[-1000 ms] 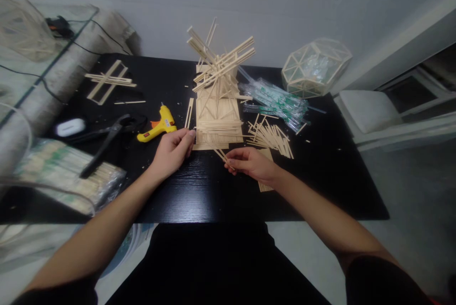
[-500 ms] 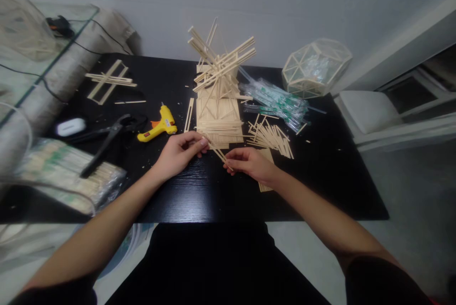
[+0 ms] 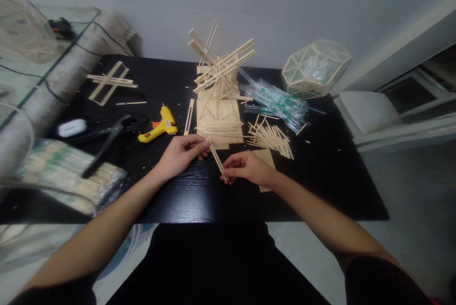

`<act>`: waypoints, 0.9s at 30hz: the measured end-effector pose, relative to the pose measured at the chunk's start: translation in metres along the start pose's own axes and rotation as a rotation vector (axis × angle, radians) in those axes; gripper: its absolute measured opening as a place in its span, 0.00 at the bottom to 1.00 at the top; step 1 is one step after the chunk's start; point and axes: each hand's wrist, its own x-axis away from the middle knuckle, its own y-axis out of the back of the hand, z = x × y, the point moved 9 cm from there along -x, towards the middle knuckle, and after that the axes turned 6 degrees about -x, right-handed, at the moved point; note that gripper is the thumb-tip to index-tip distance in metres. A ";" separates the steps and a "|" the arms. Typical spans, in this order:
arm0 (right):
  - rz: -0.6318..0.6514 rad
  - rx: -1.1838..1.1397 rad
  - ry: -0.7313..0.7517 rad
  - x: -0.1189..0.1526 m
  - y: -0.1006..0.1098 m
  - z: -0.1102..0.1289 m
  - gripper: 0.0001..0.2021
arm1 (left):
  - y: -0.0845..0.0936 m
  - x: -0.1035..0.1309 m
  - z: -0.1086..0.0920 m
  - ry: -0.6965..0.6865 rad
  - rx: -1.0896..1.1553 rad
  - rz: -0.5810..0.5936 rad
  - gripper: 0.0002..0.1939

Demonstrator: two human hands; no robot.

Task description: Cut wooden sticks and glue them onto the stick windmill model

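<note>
Between my hands is a narrow pair of wooden sticks (image 3: 216, 158), lying side by side with a thin gap. My left hand (image 3: 185, 154) pinches its upper end between thumb and fingers. Closed on its lower end is my right hand (image 3: 243, 167). Just beyond them stands a stick model (image 3: 219, 100) on a slatted base, with bundles of sticks crossing at its top. A similar narrow stick frame (image 3: 189, 117) lies left of the base. A yellow glue gun (image 3: 163, 125) rests on its side near my left hand.
Short cut sticks (image 3: 272, 138) are heaped right of the model, beside plastic wrappers (image 3: 278, 100). A stick polyhedron (image 3: 315, 70) stands at the back right. Pliers (image 3: 109, 143), a white case (image 3: 72, 128), a packet of sticks (image 3: 71, 172) and a crossed stick frame (image 3: 111, 81) occupy the left side.
The paired sticks have turned to a steeper slant, their lower end coming slightly nearer to me. My right hand has shifted a little left and down. Both hands keep hold.
</note>
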 end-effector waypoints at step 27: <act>-0.006 -0.018 0.012 0.001 -0.006 -0.005 0.17 | -0.020 0.001 0.014 0.165 0.147 0.189 0.16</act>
